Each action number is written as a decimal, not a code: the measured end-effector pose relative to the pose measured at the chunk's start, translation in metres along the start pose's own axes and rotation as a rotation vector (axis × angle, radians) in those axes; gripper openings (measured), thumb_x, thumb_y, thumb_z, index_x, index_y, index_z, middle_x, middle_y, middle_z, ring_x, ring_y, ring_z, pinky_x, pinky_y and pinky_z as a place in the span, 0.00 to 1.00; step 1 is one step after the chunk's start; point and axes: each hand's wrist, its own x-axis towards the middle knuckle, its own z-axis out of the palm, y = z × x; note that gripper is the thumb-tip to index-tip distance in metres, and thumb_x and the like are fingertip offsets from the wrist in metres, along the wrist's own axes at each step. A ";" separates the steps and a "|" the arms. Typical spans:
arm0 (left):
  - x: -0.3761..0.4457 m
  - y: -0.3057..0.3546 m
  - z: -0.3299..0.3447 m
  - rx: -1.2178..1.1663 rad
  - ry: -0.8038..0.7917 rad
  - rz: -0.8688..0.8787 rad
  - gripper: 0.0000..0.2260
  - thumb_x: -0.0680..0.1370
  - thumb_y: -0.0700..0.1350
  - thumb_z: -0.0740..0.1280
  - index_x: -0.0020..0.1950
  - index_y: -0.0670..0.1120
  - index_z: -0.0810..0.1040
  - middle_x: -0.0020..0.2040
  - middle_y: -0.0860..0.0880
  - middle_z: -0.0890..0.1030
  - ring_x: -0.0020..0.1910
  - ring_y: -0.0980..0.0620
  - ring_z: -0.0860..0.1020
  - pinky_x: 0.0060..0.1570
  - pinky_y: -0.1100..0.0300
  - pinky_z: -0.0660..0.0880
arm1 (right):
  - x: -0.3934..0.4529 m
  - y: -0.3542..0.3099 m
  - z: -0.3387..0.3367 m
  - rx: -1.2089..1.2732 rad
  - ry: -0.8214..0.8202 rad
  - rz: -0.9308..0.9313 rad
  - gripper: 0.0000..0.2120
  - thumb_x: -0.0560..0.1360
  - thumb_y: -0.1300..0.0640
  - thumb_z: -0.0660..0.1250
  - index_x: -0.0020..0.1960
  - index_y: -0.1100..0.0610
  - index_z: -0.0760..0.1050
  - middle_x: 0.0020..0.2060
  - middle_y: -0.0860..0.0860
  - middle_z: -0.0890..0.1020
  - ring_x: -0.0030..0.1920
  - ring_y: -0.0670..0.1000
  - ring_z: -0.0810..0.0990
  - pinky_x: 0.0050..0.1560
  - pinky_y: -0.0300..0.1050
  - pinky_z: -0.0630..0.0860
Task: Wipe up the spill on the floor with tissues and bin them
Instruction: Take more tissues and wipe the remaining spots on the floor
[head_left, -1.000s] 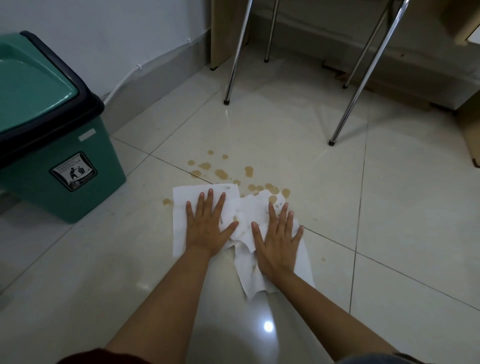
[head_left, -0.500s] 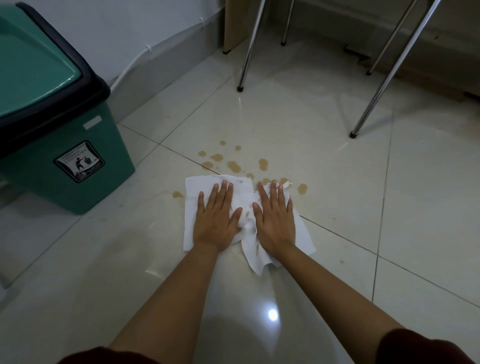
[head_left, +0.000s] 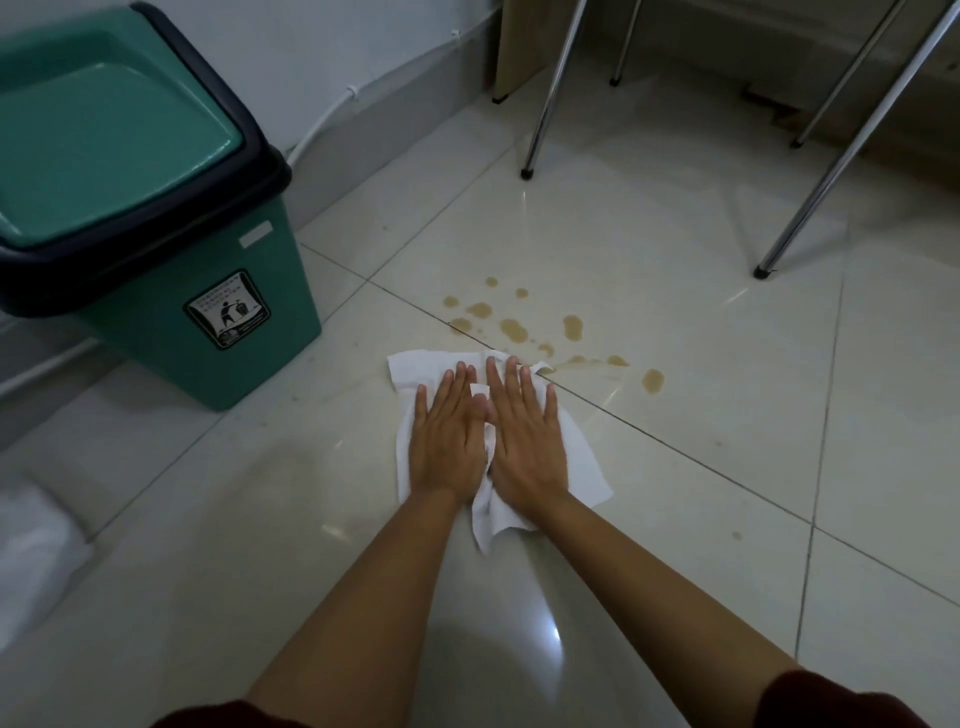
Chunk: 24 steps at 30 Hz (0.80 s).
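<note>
Both palms flat on the tissues (head_left: 582, 457)!
Left hand (head_left: 449, 441) and right hand (head_left: 527, 441) press down, fingers extended; brown spill (head_left: 514, 328) droplets lie just beyond the crumpled white sheets.

Both forearms are bare from the wrists up to near the elbows. A dark red sleeve (head_left: 841, 699) covers the right upper arm, its edge sitting just above the elbow, and a matching dark red sleeve edge (head_left: 228, 716) shows on the left arm. The left hand (head_left: 449, 441) and right hand (head_left: 524, 434) are bare.
</note>
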 end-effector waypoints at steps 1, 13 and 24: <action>0.000 -0.006 -0.001 0.017 0.002 -0.017 0.25 0.81 0.51 0.37 0.77 0.46 0.41 0.79 0.51 0.45 0.77 0.55 0.42 0.75 0.56 0.35 | 0.003 -0.002 0.000 0.011 -0.003 0.017 0.27 0.83 0.48 0.41 0.78 0.51 0.36 0.78 0.51 0.39 0.78 0.50 0.36 0.77 0.53 0.37; 0.023 -0.061 -0.018 0.183 -0.034 -0.095 0.27 0.82 0.52 0.44 0.77 0.45 0.37 0.79 0.48 0.40 0.77 0.52 0.40 0.76 0.52 0.36 | 0.056 -0.034 0.008 -0.098 -0.049 -0.106 0.25 0.84 0.49 0.40 0.78 0.48 0.37 0.79 0.51 0.43 0.79 0.51 0.39 0.77 0.55 0.37; 0.024 -0.076 -0.028 0.084 0.004 -0.100 0.23 0.83 0.48 0.41 0.77 0.44 0.40 0.79 0.48 0.43 0.78 0.54 0.42 0.76 0.53 0.39 | 0.072 -0.049 0.010 -0.079 -0.065 -0.173 0.26 0.83 0.48 0.39 0.79 0.51 0.41 0.79 0.51 0.45 0.79 0.50 0.41 0.78 0.52 0.39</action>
